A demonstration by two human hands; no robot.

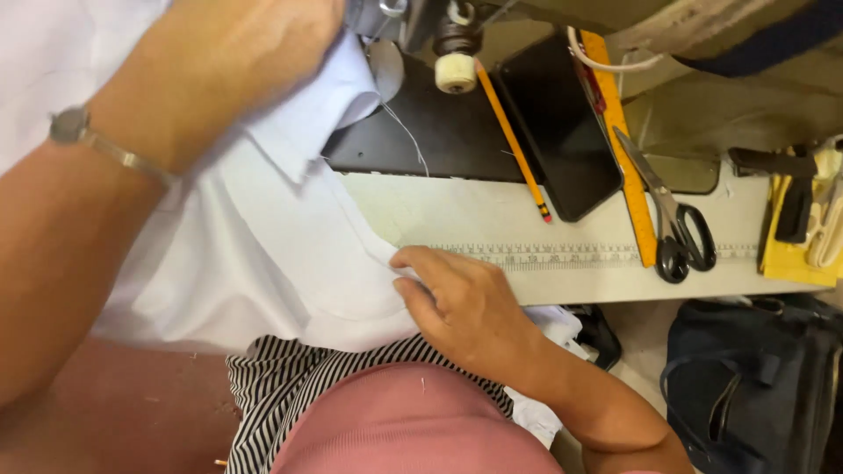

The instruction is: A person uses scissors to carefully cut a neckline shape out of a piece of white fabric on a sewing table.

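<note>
Sewing table (pixel 492 224), white cloth (pixel 263 237) under left hand (pixel 237 61), right hand (pixel 461 303) pinching its edge

Quick pass from my remote seat. My left hand (pixel 237 61) sits upper left of the frame, forearm bare, no sleeve showing. A thin silver-coloured bracelet (pixel 105 145) with a round grey piece circles that wrist, left edge of frame. My right hand (pixel 461 303) is at lower centre, forearm bare too, no ring or band that I can see. Bottom centre I see my pink ribbed garment (pixel 413 426), and beside it black-and-white striped fabric (pixel 281 386), lower left of centre.
</note>
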